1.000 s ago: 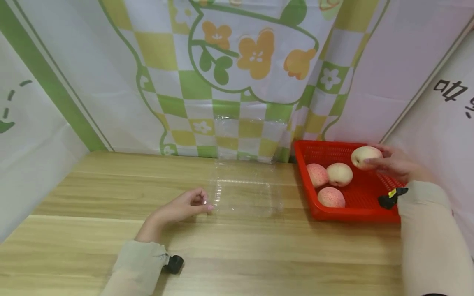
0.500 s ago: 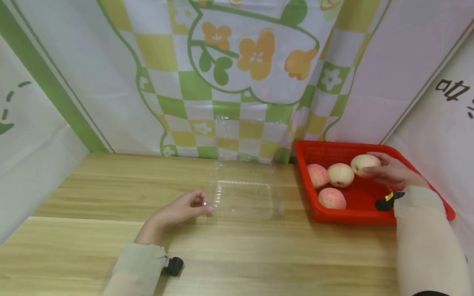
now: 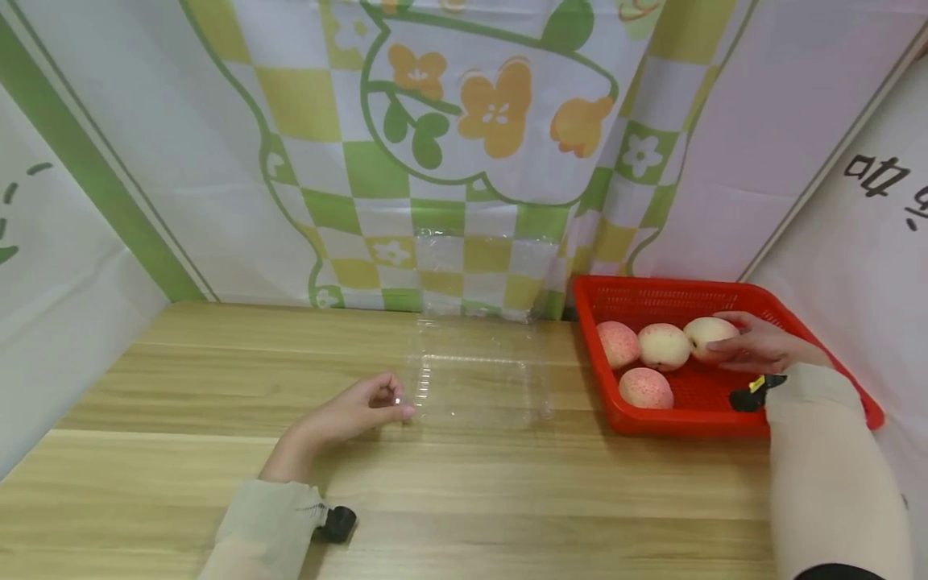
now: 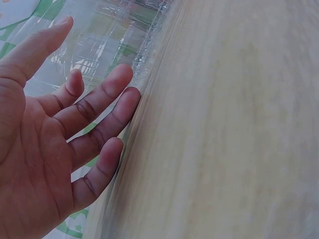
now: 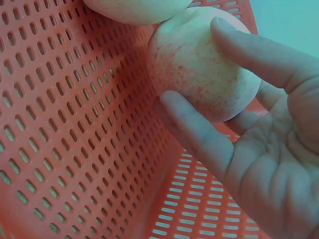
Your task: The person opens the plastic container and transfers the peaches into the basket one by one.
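My right hand (image 3: 764, 342) holds a pale peach (image 3: 710, 338) low inside the red basket (image 3: 696, 425). In the right wrist view the thumb and fingers lie around this pink-flecked peach (image 5: 204, 64), which meets a neighbouring peach (image 5: 139, 7). Three other peaches lie to its left: a pale one (image 3: 663, 347), a pink one (image 3: 618, 345) and a speckled pink one (image 3: 646, 388). At mid-table my left hand (image 3: 355, 409) rests beside the left edge of a clear plastic box (image 3: 474, 391). Its fingers (image 4: 107, 122) are loosely bent with nothing gripped.
The box's clear lid (image 3: 486, 274) stands raised at the back, against a checked, flowered cloth (image 3: 449, 169). Bare wooden table (image 3: 507, 499) lies in front of box and basket. White printed panels (image 3: 834, 217) border both sides.
My right hand has lowered its peach from above the basket down beside the others. The neighbouring pale peach has turned slightly, showing more pink. My left hand has stayed by the box.
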`<state>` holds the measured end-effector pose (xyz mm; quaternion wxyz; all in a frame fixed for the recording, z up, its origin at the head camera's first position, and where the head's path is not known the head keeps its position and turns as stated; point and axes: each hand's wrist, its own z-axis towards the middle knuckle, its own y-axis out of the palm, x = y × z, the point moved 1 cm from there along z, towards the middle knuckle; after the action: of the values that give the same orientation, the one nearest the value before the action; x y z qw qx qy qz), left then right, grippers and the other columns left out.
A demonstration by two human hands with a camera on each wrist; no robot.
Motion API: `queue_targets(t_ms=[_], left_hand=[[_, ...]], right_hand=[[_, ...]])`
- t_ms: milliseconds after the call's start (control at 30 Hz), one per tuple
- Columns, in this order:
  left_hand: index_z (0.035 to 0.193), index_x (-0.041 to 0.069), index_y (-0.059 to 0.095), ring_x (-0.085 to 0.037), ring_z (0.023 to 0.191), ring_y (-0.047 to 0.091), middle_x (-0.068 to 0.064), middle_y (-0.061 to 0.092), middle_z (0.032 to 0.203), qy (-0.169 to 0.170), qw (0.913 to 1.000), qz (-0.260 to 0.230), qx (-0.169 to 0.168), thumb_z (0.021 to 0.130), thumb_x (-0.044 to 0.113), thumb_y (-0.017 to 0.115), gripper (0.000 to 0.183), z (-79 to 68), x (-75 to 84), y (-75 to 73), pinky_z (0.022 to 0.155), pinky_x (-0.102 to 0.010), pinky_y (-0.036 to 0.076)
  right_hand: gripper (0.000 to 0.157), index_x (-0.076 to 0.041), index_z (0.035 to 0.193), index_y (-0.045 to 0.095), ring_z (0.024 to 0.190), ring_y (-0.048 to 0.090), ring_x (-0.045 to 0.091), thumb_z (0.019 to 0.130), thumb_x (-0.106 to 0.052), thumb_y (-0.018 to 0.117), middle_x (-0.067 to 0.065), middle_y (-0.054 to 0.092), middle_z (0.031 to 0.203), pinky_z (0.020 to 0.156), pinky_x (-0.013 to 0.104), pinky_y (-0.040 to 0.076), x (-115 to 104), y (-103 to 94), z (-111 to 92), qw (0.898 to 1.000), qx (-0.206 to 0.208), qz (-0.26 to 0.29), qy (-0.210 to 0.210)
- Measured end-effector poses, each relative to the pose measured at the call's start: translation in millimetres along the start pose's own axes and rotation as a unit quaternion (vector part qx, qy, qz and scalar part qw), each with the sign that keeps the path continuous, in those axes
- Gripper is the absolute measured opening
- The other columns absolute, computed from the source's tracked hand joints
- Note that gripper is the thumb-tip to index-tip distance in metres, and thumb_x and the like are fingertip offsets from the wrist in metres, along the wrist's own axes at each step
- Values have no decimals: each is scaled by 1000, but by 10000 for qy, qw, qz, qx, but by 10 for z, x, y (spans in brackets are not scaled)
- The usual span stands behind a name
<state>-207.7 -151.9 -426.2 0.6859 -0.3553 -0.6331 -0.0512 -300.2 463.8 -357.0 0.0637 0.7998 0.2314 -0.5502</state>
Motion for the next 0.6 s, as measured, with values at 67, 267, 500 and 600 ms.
queue_targets(t_ms=[67,267,500,600], left_hand=[[102,5,48,-24,93,61,-11,63,97,9,10000,10,-12,97,28,65,29,6,2,2,81,-32,49],[101,5,48,-23,90,59,-6,59,94,-15,10000,-18,-36,97,28,65,29,21,9,23,79,-31,48],[100,6,47,-23,89,56,-5,56,92,17,10000,8,-54,97,28,65,28,50,25,22,79,-32,48],[101,5,47,-24,92,59,-9,60,94,40,9999,-37,-86,98,27,64,28,57,27,12,82,-34,48]], right_hand=[[27,-26,119,58,99,65,15,103,-6,49,-7,65,108,86,33,58,13,9,-4,9996,107,-179,168],[67,4,151,11,100,58,15,103,-13,53,4,48,119,88,32,57,66,18,-32,9916,355,-1053,667],[78,6,154,-4,108,50,20,104,-22,49,21,35,136,91,32,56,64,28,-72,9843,569,-1434,854],[75,7,153,-3,120,42,36,106,-30,43,35,23,146,98,40,52,-4,42,-89,9743,712,-1889,999]])
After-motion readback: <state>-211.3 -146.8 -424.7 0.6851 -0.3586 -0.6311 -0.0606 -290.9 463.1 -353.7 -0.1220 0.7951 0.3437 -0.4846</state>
